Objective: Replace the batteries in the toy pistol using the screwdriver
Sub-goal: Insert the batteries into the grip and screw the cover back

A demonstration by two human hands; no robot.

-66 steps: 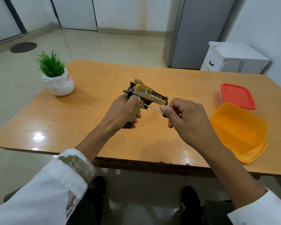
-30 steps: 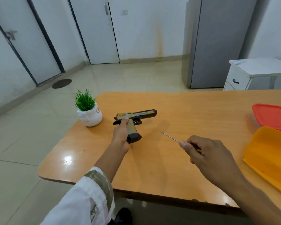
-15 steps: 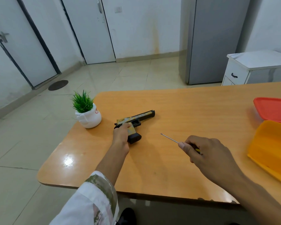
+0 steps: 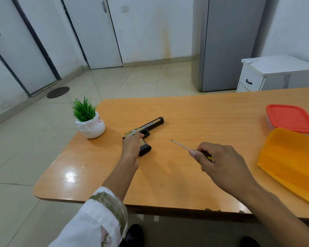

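Note:
The black and yellow toy pistol [image 4: 151,125] lies on its side on the wooden table [image 4: 194,118], barrel pointing to the far right. My left hand [image 4: 131,145] rests over its grip and rear end, fingers curled on it. My right hand [image 4: 219,161] hovers to the right of the pistol, closed around the handle of a thin screwdriver [image 4: 181,146]. The metal shaft points up and left toward the pistol, its tip a short way from the grip. No batteries are in sight.
A small potted plant [image 4: 89,120] in a white pot stands at the table's left edge. At the right are a red-lidded container [image 4: 291,118] and an open orange container [image 4: 291,163]. A white cabinet [image 4: 275,73] and a grey fridge [image 4: 227,43] stand beyond the table.
The pistol went from being held up against the screwdriver tip to lying flat on the table at the left. My right hand drew the screwdriver away. The view tilted up.

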